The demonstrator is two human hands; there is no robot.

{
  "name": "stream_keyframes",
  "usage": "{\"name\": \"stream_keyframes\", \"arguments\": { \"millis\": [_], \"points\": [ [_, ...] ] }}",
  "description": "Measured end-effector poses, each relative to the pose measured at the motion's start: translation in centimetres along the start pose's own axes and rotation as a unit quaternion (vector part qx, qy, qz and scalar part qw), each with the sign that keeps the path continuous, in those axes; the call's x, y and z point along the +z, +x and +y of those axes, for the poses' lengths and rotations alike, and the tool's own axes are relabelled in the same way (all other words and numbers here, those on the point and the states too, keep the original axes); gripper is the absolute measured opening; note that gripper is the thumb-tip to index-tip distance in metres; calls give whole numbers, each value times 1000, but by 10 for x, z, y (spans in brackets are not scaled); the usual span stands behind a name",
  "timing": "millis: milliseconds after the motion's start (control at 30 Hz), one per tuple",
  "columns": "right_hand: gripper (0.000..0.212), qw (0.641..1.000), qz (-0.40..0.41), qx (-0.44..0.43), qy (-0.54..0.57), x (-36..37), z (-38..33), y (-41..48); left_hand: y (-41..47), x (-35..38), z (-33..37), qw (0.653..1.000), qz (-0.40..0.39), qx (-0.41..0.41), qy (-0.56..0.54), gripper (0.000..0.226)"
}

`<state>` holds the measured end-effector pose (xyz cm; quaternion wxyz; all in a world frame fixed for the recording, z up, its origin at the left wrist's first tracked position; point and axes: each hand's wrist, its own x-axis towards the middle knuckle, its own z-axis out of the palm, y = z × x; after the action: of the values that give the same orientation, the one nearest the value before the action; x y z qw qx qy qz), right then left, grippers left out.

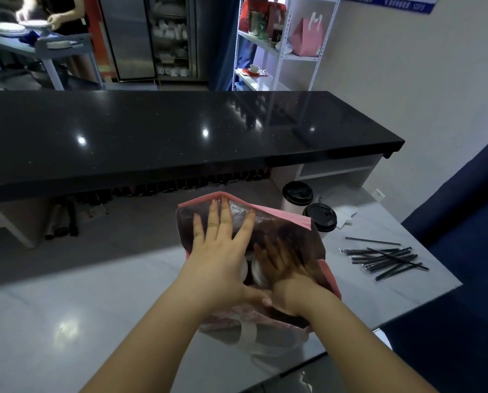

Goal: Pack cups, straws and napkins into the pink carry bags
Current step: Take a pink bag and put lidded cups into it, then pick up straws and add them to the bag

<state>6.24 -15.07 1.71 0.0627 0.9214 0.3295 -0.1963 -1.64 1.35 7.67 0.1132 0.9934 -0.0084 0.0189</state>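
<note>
A pink carry bag (329, 275) stands open on the white counter (95, 307) in front of me. My left hand (220, 251) lies flat with spread fingers against the bag's far inner flap. My right hand (279, 268) reaches down into the bag's mouth with fingers spread, in shadow. White cups (255, 269) show inside the bag between my hands. Two more white cups with black lids (297, 194) (320, 218) stand just right of the bag. Several black straws (384, 258) lie on the counter to the right. White napkins (346, 218) lie beside the lidded cups.
A raised black bar top (152, 137) runs across behind the counter. Far back, a white shelf holds another pink bag (308, 38). A person handles plates at a table at the top left (53, 21). The counter's right edge drops off near the straws.
</note>
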Motion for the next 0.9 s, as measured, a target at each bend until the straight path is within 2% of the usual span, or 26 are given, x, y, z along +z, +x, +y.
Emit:
{"name": "stream_keyframes", "arguments": {
  "millis": [100,167,233,367,500,600,800,900],
  "points": [
    [92,1000,-18,-7,21,-16,2,4,4,-4,4,998,46,-12,-33,116],
    [91,998,34,-41,43,-36,3,4,8,-10,6,993,95,-38,-62,95],
    [79,990,96,-62,82,-61,6,0,14,-18,9,986,139,-69,-57,77],
    [50,968,213,-85,98,-97,17,-21,22,-29,16,982,149,-114,-26,53],
    [37,934,325,-114,98,-103,45,-50,29,-32,45,979,161,-125,-20,40],
    [27,918,366,-119,98,-94,77,-73,38,-26,88,979,167,-111,-30,35],
    [34,914,377,-73,133,-47,171,-124,67,21,200,985,158,-47,-51,33],
    [30,919,358,-39,158,-16,220,-147,78,57,246,991,123,-35,-45,36]
  ]
}}
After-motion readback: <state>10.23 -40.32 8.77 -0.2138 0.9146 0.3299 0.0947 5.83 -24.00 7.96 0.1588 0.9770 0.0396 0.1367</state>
